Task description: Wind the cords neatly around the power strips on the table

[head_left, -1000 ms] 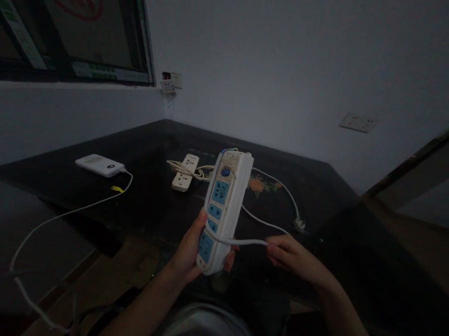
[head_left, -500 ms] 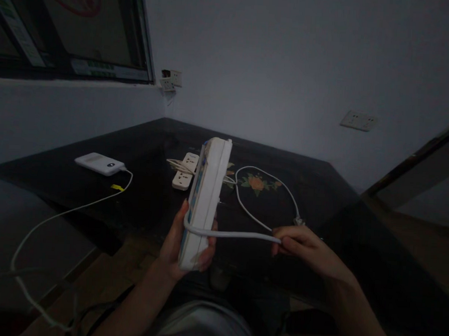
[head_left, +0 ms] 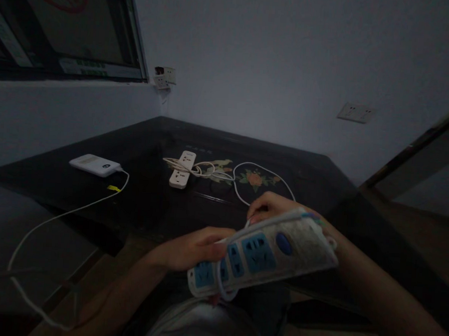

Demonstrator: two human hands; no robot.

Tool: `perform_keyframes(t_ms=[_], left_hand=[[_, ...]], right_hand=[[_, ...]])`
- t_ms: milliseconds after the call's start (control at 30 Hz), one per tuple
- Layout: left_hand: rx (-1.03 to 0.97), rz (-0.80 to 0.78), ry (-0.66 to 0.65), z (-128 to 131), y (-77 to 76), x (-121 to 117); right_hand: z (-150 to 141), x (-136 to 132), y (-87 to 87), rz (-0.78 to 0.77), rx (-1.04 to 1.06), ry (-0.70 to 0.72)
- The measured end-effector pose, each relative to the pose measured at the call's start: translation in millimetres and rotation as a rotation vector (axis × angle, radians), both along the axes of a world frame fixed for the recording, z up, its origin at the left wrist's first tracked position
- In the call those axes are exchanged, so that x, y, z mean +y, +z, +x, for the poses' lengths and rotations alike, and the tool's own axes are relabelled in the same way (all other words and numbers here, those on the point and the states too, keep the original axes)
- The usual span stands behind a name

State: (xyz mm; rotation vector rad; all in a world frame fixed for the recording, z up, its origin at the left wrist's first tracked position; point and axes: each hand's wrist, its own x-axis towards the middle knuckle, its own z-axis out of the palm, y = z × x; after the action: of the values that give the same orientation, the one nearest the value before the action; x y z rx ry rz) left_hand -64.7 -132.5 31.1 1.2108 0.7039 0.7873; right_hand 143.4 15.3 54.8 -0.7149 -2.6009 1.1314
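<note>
A large white power strip [head_left: 299, 252] with blue sockets and a blue switch is held out before me, its socket face turned up toward the camera. My left hand [head_left: 200, 247] is closed around its left end, thumb on top. A white cord [head_left: 221, 284] loops around the strip beside that thumb and also runs along its far edge. Behind the strip, my right hand [head_left: 273, 206] is closed on the cord, with its fingertips pinched together. Coloured wires [head_left: 314, 218] show at the strip's right end.
On the dark table [head_left: 146, 149] lies a smaller white power strip [head_left: 182, 171] with its cable [head_left: 264, 165] looped over a floral pattern. To the left is a white power bank [head_left: 95, 165] with a cable hanging off the table edge. Wall sockets [head_left: 356, 112] are behind.
The large power strip has swung from upright to nearly level, its far end now to the right and its sockets facing up. My right hand has come inward and left, behind the strip.
</note>
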Motion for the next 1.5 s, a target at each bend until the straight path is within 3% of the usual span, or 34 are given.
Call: perform_keyframes(t_ms=[67, 133, 300, 433, 567, 733, 967, 1133, 1333, 1500], left_hand=[[0.236, 0.200, -0.024, 3.7, -1.0, 6.2], [0.437, 0.332, -0.013, 8.9, -7.2, 11.0], [0.621, 0.347, 0.256, 15.9, -32.4, 21.7], [0.635, 0.327, 0.436, 9.6, -45.3, 32.3], [0.514, 0.279, 0.551, 4.0, -51.7, 37.5], [0.561, 0.330, 0.508, 6.0, -55.3, 37.2], [0.528, 0.365, 0.596, 3.6, -61.4, 39.9], [0.343, 0.312, 0.697, 1.0, -69.1, 43.5], [0.046, 0.147, 0.679, 4.2, -67.0, 42.0], [-0.098, 0.095, 0.718, 6.6, -70.0, 41.5]], right_hand=[[-12.7, 10.9, 10.0, 0.006, -0.191, 0.146], [-28.2, 13.0, 24.7, 0.145, -0.320, 0.191], [-60.9, -15.7, 60.0, 0.487, -0.382, 0.120], [-68.7, -41.0, 66.4, 0.696, -0.395, -0.016], [-70.6, -55.4, 60.4, 0.765, -0.380, -0.023], [-71.4, -70.0, 53.0, 0.810, -0.405, -0.020], [-55.0, -81.0, 41.0, 0.713, -0.340, -0.208], [-46.9, -89.1, 28.8, 0.581, -0.268, -0.360], [-45.1, -96.2, 0.2, 0.477, -0.063, -0.340], [-41.8, -92.4, -17.9, 0.495, 0.137, -0.280]])
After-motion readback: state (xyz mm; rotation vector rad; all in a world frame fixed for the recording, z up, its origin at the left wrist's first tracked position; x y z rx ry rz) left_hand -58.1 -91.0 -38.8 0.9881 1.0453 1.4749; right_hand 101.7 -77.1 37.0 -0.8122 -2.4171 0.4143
